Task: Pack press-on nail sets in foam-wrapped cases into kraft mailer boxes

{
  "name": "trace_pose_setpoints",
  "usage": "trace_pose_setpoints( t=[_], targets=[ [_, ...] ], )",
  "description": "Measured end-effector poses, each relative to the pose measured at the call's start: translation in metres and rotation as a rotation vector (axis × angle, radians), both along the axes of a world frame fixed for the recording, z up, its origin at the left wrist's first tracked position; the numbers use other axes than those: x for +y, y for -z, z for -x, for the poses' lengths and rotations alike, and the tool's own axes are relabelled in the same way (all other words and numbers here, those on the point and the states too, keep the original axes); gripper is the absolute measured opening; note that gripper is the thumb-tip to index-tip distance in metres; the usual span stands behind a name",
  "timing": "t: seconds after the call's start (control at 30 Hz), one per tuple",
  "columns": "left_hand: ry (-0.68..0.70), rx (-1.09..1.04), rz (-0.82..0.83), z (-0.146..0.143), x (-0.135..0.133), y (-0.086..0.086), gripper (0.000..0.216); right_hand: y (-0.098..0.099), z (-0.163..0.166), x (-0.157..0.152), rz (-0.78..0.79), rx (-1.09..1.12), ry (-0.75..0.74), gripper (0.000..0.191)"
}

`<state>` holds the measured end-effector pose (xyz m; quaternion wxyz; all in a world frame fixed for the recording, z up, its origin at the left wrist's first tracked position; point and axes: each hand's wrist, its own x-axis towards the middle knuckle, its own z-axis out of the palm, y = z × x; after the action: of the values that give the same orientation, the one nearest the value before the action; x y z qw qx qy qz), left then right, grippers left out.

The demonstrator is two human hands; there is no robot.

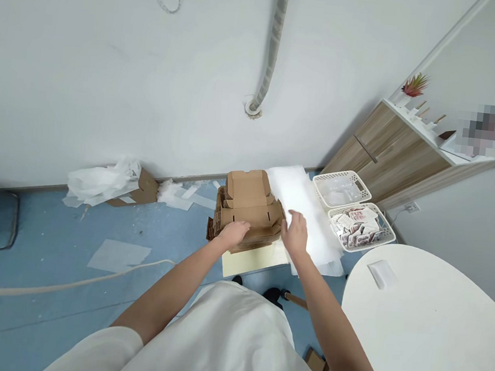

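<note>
A brown cardboard box (250,190), partly folded with its lid panel raised at the back, lies on a stack of flat cardboard on a pale yellow surface (250,263). At the front edge of the box, my left hand (233,234) is closed on the cardboard; its fingertips are partly hidden. My right hand (296,234) is beside the box's right side flap, thumb and fingers apart, with nothing visible in it. Whether its fingertips touch the flap is unclear. White packing sheets (310,216) lie just right of the box.
Two white baskets (340,188) stand to the right, one with clear packets, the other with printed packets. A round white table (427,337) is at the right, near a wooden cabinet (406,150). Wrapping scraps (105,181) and a pale hose (61,288) lie on the left floor.
</note>
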<state>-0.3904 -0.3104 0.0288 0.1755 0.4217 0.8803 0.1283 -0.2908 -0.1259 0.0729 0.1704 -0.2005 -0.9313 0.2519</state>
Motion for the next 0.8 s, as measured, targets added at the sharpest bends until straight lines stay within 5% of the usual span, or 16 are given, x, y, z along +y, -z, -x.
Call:
trace_pose_setpoints(
  t=[0.13,0.33,0.43,0.63,0.7,0.8],
  targets=[
    [-0.028,0.046,-0.015,-0.004,0.0,0.0,0.031,0.013,-0.014,-0.03,-0.184,-0.233,-0.425,0.023],
    [-0.139,0.035,-0.081,0.0,-0.001,-0.013,0.028,0.051,-0.029,-0.04,-0.145,-0.362,-0.311,0.031],
    [-0.163,0.106,-0.137,0.003,-0.003,-0.024,0.028,0.052,-0.028,-0.034,0.065,-0.347,-0.28,0.039],
    [-0.112,0.239,-0.315,-0.011,-0.014,-0.032,0.026,0.015,-0.013,-0.011,0.875,0.003,-0.006,0.06],
    [-0.1,0.259,-0.347,-0.019,-0.018,-0.03,0.027,-0.002,-0.007,-0.001,0.992,0.059,0.067,0.065],
    [-0.086,0.283,-0.393,-0.029,-0.021,-0.026,0.029,-0.019,0.0,0.011,0.959,0.01,0.118,0.057]
  ],
)
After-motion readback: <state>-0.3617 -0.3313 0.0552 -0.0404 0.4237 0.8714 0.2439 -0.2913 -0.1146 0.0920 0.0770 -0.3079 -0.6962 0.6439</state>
